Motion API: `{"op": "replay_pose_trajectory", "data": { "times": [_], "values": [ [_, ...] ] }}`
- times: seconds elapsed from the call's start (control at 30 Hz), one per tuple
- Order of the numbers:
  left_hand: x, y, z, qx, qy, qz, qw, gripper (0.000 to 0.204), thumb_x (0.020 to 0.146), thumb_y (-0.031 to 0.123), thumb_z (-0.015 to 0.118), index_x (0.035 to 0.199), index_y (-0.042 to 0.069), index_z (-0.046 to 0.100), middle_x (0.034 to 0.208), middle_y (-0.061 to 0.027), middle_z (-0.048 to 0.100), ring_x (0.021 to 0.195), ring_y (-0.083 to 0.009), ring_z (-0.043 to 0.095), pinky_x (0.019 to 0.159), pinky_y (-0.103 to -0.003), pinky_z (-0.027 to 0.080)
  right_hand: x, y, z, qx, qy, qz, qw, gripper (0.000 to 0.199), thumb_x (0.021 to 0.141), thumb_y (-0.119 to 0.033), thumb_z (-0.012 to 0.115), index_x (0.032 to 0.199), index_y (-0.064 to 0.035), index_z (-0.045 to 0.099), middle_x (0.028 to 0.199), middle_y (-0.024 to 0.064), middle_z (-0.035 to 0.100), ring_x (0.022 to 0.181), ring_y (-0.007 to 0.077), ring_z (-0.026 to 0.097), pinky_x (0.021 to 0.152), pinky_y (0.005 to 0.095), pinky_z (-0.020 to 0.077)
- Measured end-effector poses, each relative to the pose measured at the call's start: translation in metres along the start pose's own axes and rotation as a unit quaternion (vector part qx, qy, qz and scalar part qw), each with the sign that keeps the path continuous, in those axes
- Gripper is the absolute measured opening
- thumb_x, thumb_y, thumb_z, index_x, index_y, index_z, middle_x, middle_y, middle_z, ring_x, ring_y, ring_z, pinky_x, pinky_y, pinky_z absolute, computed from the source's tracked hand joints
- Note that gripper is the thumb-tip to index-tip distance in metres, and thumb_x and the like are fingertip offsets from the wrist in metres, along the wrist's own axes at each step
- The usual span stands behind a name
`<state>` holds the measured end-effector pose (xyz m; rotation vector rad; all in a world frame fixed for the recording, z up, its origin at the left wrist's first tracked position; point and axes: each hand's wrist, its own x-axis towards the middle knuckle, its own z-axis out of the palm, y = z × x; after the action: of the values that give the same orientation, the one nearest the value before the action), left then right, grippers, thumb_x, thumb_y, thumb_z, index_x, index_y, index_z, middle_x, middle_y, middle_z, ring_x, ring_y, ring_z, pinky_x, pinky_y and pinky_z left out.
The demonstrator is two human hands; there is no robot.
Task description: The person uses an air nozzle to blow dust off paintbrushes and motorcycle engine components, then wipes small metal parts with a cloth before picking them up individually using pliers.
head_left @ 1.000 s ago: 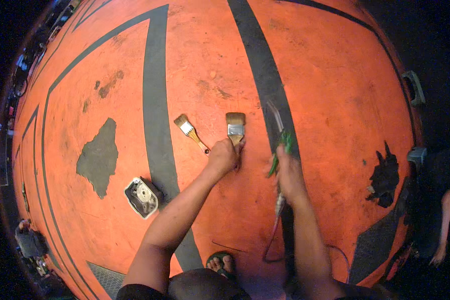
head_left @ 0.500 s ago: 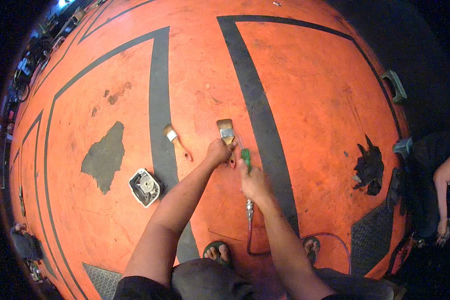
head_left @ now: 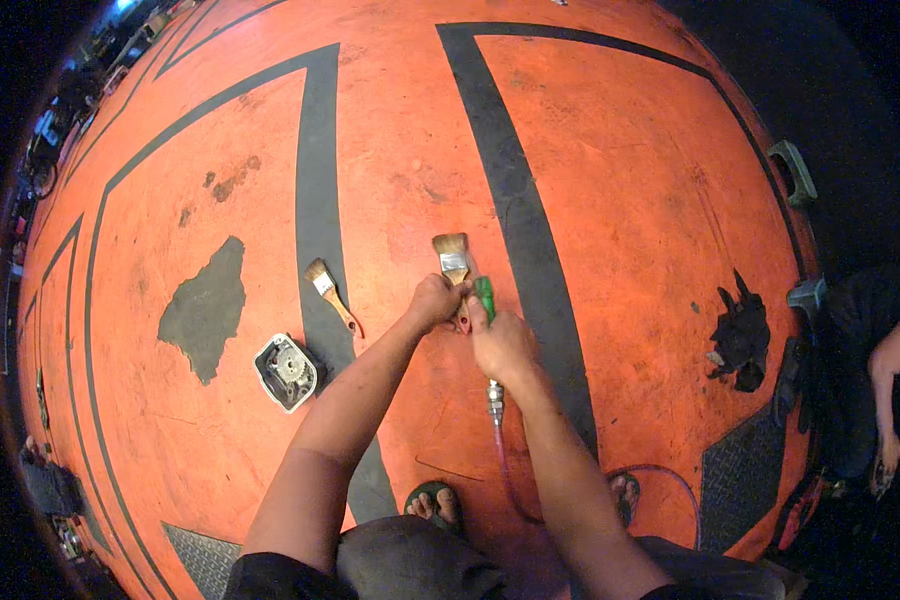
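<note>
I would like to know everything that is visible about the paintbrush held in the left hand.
The paintbrush is small and flat, with pale tan bristles, a shiny metal band below them and a reddish handle, apparently wood. The left hand grips the handle, hiding most of it. The brush is roughly upright in the picture, bristles pointing away from the person, over the orange floor. Beside it the right hand holds a green-handled tool. Whether the bristles touch the floor cannot be told.

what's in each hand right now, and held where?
Left hand: paintbrush, held by its handle. Right hand: green air blow gun, gripped round its body, hose trailing behind.
</note>
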<state>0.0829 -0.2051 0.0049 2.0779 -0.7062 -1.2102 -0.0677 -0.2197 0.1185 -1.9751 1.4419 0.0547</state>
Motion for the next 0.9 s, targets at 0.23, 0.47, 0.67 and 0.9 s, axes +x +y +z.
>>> {"op": "replay_pose_trajectory", "data": {
  "times": [0.23, 0.47, 0.67, 0.9],
  "values": [
    [0.012, -0.018, -0.003, 0.081, 0.043, 0.058, 0.994, 0.049, 0.089, 0.040, 0.068, 0.077, -0.007, 0.068, 0.067, -0.0195, 0.068, 0.056, -0.0252, 0.070, 0.055, -0.038, 0.056, 0.004, -0.007, -0.005, 0.057, -0.092, 0.009, 0.994, 0.073, 0.098, -0.058, 0.037, 0.083, 0.0065, 0.067, 0.076, 0.0250, 0.064, 0.077, 0.0398, 0.066, 0.080, 0.0494, 0.0510],
    [-0.005, 0.006, -0.001, -0.040, -0.001, -0.017, 0.999, 0.047, 0.088, 0.036, 0.071, 0.078, -0.010, 0.067, 0.067, -0.0209, 0.068, 0.058, -0.0269, 0.070, 0.051, -0.039, 0.056, -0.007, -0.014, -0.023, 0.020, -0.071, 0.044, 0.996, 0.075, 0.097, -0.059, 0.037, 0.098, 0.0098, 0.069, 0.103, 0.0346, 0.065, 0.101, 0.0482, 0.063, 0.089, 0.0532, 0.0495],
    [0.007, -0.006, 0.003, 0.057, 0.035, 0.056, 0.996, 0.048, 0.091, 0.038, 0.065, 0.080, -0.008, 0.068, 0.069, -0.0215, 0.068, 0.063, -0.0296, 0.071, 0.059, -0.041, 0.057, -0.002, -0.003, -0.011, 0.059, -0.126, 0.026, 0.990, 0.076, 0.097, -0.058, 0.037, 0.094, 0.0111, 0.068, 0.100, 0.0357, 0.065, 0.099, 0.0485, 0.064, 0.089, 0.0539, 0.0493],
    [0.000, -0.004, 0.001, -0.076, -0.019, 0.012, 0.997, 0.048, 0.094, 0.034, 0.065, 0.076, -0.010, 0.064, 0.064, -0.0189, 0.066, 0.049, -0.0246, 0.067, 0.044, -0.036, 0.056, -0.012, -0.007, -0.020, 0.077, -0.111, 0.035, 0.990, 0.072, 0.099, -0.057, 0.036, 0.082, 0.0066, 0.067, 0.079, 0.0264, 0.065, 0.082, 0.0389, 0.068, 0.080, 0.0494, 0.0514]
  ]
}}
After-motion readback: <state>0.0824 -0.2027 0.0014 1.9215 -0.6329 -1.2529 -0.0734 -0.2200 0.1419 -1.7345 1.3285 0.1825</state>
